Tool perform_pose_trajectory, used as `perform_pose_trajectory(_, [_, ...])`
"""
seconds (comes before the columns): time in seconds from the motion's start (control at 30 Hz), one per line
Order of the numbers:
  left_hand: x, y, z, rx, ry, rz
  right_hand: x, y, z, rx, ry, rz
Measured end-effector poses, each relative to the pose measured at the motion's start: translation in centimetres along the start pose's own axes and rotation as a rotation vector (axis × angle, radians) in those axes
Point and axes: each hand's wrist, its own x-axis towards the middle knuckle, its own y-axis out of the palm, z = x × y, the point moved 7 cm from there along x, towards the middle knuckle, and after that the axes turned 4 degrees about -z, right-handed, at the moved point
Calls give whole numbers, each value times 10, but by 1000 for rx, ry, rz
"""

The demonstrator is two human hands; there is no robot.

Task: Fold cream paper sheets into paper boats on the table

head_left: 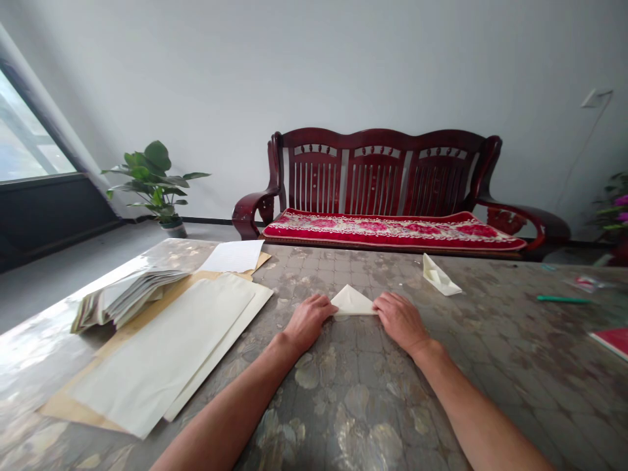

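A small cream paper, folded into a triangle, lies on the patterned table straight ahead of me. My left hand presses its left corner with curled fingers. My right hand holds down its right corner the same way. A finished folded paper boat rests farther back to the right, apart from both hands.
Large cream sheets on brown paper lie at the left, with a stack of folded papers and a lined sheet behind. A green pen and a red book sit at the right. A wooden bench stands beyond the table.
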Motion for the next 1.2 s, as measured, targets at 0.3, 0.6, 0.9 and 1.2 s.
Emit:
perform_pose_trajectory(0.3, [-4, 0, -6, 112, -42, 26, -2, 2, -5, 44, 46, -44])
perform_pose_trajectory(0.6, [-6, 8, -18, 165, -124, 66, -2, 7, -12, 87, 103, -70])
perform_pose_trajectory(0.9, [-13, 12, -31, 188, -156, 62, -4, 5, -13, 74, 147, -64])
perform_pose_trajectory(1.2, [-16, 4, -35, 223, -183, 10, -3, 0, -6, -3, 189, -34])
